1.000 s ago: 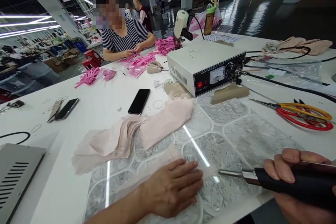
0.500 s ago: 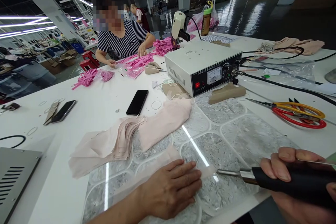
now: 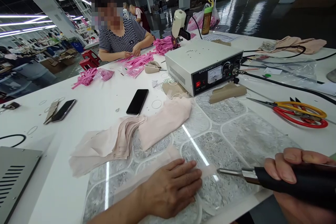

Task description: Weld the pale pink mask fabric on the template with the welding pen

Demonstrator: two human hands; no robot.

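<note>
My left hand lies flat, fingers stretched out, over a thin pale pink fabric strip on the marbled mat. In my right hand is the black handle of a tool. Its slim metal tip is by the strip's right end, to the right of my left fingers; whether it touches the cloth I cannot tell. Beyond my left hand lie a folded pink fabric piece and a layered pile of the same fabric.
A control box with a lit red switch stands behind the mat, cables running right. Scissors lie at the right, a black phone left of centre. Across the table a person in a striped top handles pink strips.
The tool and my right hand have shifted very slightly right. My left hand stays in place. Across the table, the other person's hands have come closer together.
</note>
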